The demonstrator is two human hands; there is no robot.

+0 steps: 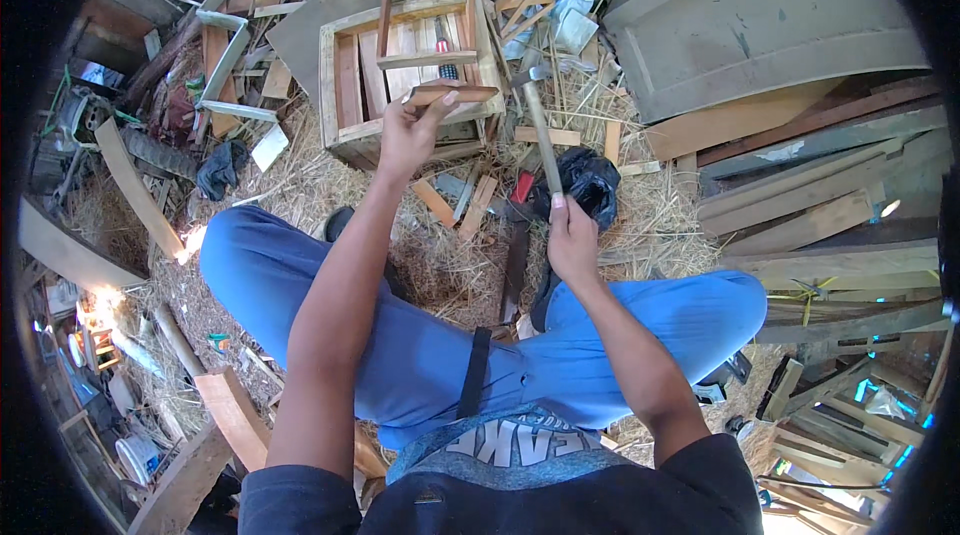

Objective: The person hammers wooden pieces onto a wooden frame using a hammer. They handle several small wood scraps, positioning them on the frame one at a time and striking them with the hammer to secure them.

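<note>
My left hand [412,140] is closed on a short, flat strip of brown wood [455,96], held over the near edge of a wooden box [345,138]. Gripped near the end of its handle, a hammer [546,140] points away from me in my right hand [573,240]. Its metal head sits to the right of the box, apart from the wood strip. A small wooden frame [428,60] rests on top of the box. Inside the frame's outline lies a tool with a red and black handle [445,53]; its kind is unclear.
Straw and wood offcuts [435,203] cover the ground between my legs and the box. A black plastic bag [588,185] lies by my right hand, beside a saw-like blade [515,270] with a red handle. Stacked boards [800,185] and a large grey panel [760,25] stand at right.
</note>
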